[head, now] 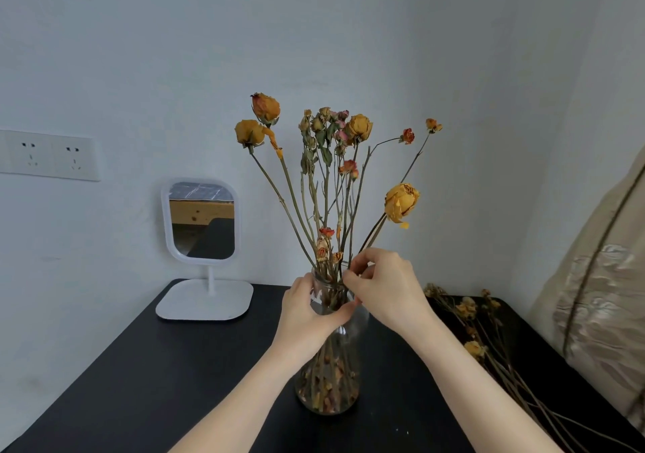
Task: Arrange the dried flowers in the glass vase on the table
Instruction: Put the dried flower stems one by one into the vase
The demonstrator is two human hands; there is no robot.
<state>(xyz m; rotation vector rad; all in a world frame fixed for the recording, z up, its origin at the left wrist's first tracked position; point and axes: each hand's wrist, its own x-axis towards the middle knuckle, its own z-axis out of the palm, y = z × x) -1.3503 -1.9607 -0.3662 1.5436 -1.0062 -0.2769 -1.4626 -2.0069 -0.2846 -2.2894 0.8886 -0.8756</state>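
A clear glass vase [328, 382] stands in the middle of the black table [146, 375]. It holds several dried flowers [328, 173] with yellow, orange and pink heads on long thin stems. My left hand [307, 313] grips the neck of the vase, thumb across the front. At the rim, my right hand [384, 285] pinches the stem of a yellow dried rose [401, 203] that leans out to the right. More loose dried flowers [478, 334] lie on the table at the right.
A white standing mirror [202, 222] is at the back left of the table, against the wall. A double wall socket [49, 155] is on the left wall. Beige fabric [603, 295] hangs at the right edge.
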